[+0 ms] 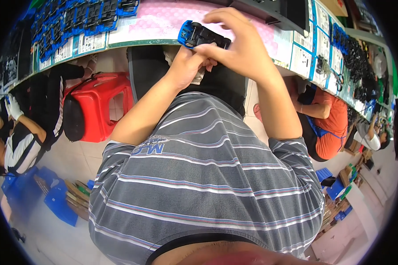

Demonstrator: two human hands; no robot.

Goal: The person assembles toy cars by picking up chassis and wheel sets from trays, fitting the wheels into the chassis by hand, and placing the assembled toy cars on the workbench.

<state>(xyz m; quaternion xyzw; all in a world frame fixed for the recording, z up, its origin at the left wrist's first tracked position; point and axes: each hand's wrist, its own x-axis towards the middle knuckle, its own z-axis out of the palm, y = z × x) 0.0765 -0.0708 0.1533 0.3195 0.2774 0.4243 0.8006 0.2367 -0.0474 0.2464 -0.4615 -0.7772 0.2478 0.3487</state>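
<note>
A toy car with a blue body is turned so its black underside and wheels face up. It is held at the table's near edge, in front of me. My left hand grips it from the near side, its fingers curled beneath and partly hidden. My right hand curves around the car's right end. The right thumb lies along the car's near side, while the index finger arches above it, apart from the car. Where the other right fingers touch is hidden.
Rows of blue-and-black toy cars lie at the table's left. A black box-like fixture stands at the back right. Scissors and black parts lie further right. A red stool stands left; co-workers sit on both sides.
</note>
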